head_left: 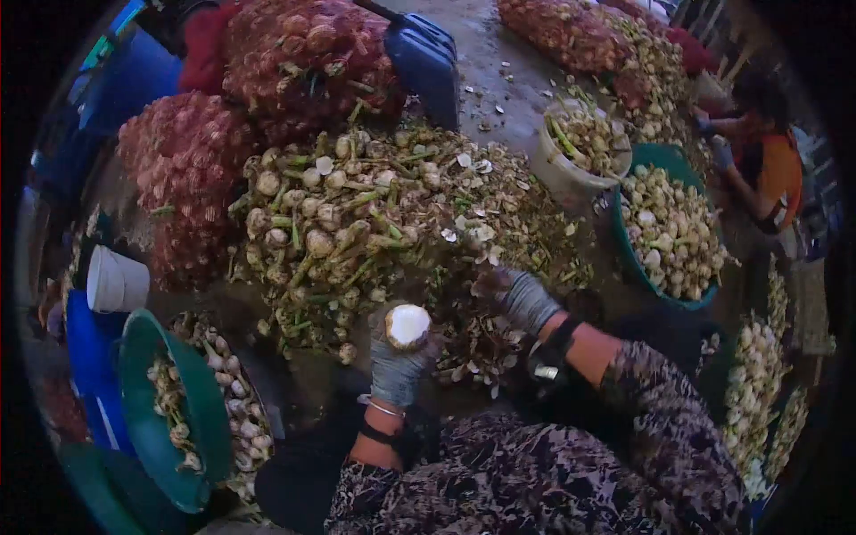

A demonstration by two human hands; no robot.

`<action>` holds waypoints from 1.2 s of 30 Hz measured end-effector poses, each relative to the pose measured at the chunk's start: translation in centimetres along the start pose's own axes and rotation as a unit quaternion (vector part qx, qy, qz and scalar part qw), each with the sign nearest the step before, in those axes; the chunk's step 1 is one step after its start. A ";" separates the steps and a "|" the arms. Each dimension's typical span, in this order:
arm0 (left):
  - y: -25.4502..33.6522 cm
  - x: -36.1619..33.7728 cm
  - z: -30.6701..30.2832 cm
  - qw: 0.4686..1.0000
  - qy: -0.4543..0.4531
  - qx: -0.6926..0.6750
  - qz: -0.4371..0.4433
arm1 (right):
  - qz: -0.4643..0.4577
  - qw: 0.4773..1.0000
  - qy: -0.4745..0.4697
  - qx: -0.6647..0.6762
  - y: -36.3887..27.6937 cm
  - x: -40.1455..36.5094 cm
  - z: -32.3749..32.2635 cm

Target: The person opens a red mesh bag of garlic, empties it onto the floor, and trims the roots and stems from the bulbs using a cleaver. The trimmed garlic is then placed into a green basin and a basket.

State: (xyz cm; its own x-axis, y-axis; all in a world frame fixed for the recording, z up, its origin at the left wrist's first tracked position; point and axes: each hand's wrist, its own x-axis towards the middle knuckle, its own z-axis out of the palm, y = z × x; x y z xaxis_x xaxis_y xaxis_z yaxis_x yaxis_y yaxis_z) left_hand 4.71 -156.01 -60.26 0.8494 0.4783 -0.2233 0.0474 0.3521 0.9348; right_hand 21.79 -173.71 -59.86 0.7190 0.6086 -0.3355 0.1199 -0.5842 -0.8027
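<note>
Grips a white trimmed garlic bulb point(407, 325) in the gloved left hand point(397, 361), fingers closed round it, just before the heap point(357, 214) of stalked garlic. Rests the gloved right hand point(524, 299) on husk litter point(481, 343), fingers curled. Cannot tell whether it holds anything, fingertips being lost in debris.

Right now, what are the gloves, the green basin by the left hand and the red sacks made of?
Gloves, on the left hand gripping a garlic bulb and the right hand: grey knit fabric by the look, matte, creased.
Green basin: likely moulded plastic, smooth, dull sheen on the wall.
Red sacks: probably plastic mesh; lumpy contents show through the netting.
</note>
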 end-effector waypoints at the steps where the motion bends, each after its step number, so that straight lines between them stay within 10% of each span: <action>1: 0.2 0.4 0.8 0.969 -0.010 0.200 0.144 | -0.055 0.988 -0.003 0.143 0.1 -0.3 1.7; 4: -0.8 0.9 2.1 0.933 -0.066 0.279 0.216 | 0.036 0.915 -0.161 0.369 -6.0 -3.4 1.7; 9: -0.4 0.0 1.2 0.981 0.007 0.144 0.133 | -0.106 0.966 -0.092 0.219 -4.5 -1.9 2.8; 11: -1.2 1.0 -0.6 0.715 -0.061 0.631 0.295 | -0.158 0.971 -0.062 0.166 -6.0 -3.5 2.2; 12: -1.2 0.8 -0.6 0.716 -0.058 0.631 0.294 | -0.158 0.971 -0.065 0.164 -5.8 -3.5 2.1; 13: -1.2 0.4 -0.4 0.948 -0.126 0.265 0.122 | -0.170 0.972 -0.106 0.121 -5.5 -3.5 2.0; 14: -1.0 0.1 -0.2 0.970 -0.168 -0.161 -0.075 | -0.181 0.970 -0.146 0.077 -5.3 -3.5 1.8; 15: -1.9 0.6 -1.2 0.970 -0.168 -0.163 -0.073 | -0.181 0.970 -0.146 0.074 -5.7 -3.8 1.4; 17: -2.7 2.1 -2.9 0.949 -0.170 0.261 -0.043 | -0.249 0.959 -0.102 -0.092 -6.9 -4.5 0.4; 20: -0.4 -0.6 -1.4 0.998 -0.057 0.037 -0.013 | -0.153 0.948 -0.169 -0.221 -6.7 -3.4 -0.7; 23: 6.2 -2.9 -0.6 0.994 0.090 0.057 -0.022 | -0.054 0.966 -0.106 -0.230 -2.1 -1.1 0.0; 24: 7.1 -2.9 -4.3 0.988 -0.016 -0.150 0.023 | -0.061 0.966 -0.107 -0.226 -0.7 -0.2 0.0; 25: 8.3 -2.9 -8.8 0.926 -0.124 -0.351 0.065 | -0.060 0.961 -0.092 -0.254 0.7 0.4 0.0; 26: 11.0 -3.8 -9.4 0.752 -0.156 -0.633 0.095 | -0.058 0.954 -0.079 -0.284 1.9 1.1 0.2; 29: 16.7 -3.8 -11.8 0.741 -0.055 -0.609 0.276 | -0.124 0.992 0.036 0.008 4.5 2.5 2.3; 31: 14.9 -0.7 -14.0 0.867 0.107 -0.388 0.294 | -0.165 0.985 0.002 -0.045 2.7 2.5 2.4; 36: 6.9 11.5 -13.8 0.893 0.274 0.324 0.149 | -0.052 0.996 -0.044 -0.055 -2.8 1.4 1.6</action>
State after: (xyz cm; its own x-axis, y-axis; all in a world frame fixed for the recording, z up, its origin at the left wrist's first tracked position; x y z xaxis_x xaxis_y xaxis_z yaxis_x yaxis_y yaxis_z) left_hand 7.58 -136.98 -60.20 0.4991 0.8574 0.1257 0.3074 -0.3107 0.8994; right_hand 21.36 -170.41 -58.84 0.6362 0.7107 -0.3004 0.2683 -0.5688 -0.7775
